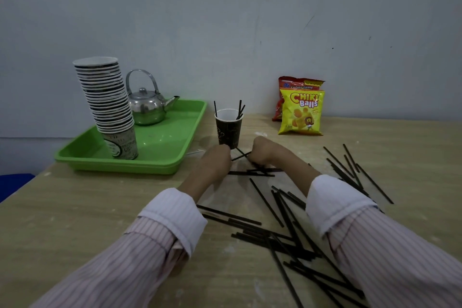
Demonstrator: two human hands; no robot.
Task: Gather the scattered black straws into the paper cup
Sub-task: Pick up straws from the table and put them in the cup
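Both hands are working at the foot of the paper cup (228, 130); three standing straws (240, 109) are leaning inside it.
Left hand (217, 159) is touching the cup base and right hand (260, 155) is curling onto crosswise straws (250, 173); cannot tell either grip. Thin, matte scattered straws (287, 210) are lying nearer the right arm, on the wood-grain table (100, 207).

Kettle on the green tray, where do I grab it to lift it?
Grab the top of the kettle's arched handle, reaching down from above. The handle stands upright over the lid, so fingers can hook under it. Come from the right or front, because the cup stack crowds its left side.
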